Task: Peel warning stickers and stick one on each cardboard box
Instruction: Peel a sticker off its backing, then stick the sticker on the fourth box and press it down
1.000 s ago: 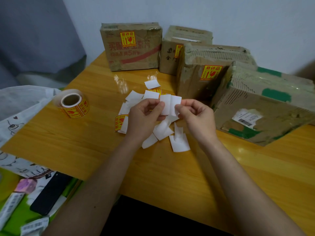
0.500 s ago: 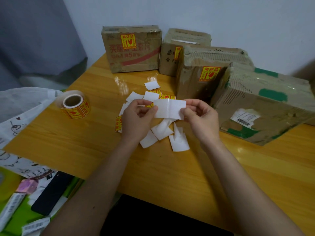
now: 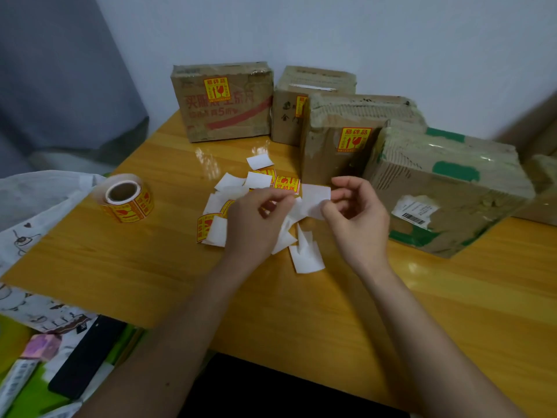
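Note:
My left hand and my right hand hover over the table's middle. Between their fingertips they pinch a white sticker piece, its blank side toward me. Under them lies a heap of white backing scraps and a few loose red-and-yellow warning stickers. The sticker roll stands to the left. The left cardboard box, the second box and the third box each carry a warning sticker. On the big green-taped box only a white shipping label shows.
Another box peeks in at the far right edge. Off the table's left side lie a white printed bag, a black phone and a small pink box. The wall runs right behind the boxes.
The hands have drawn apart. The white piece, first folded between them, was spread flat, and now sits mostly at my right hand's fingertips.

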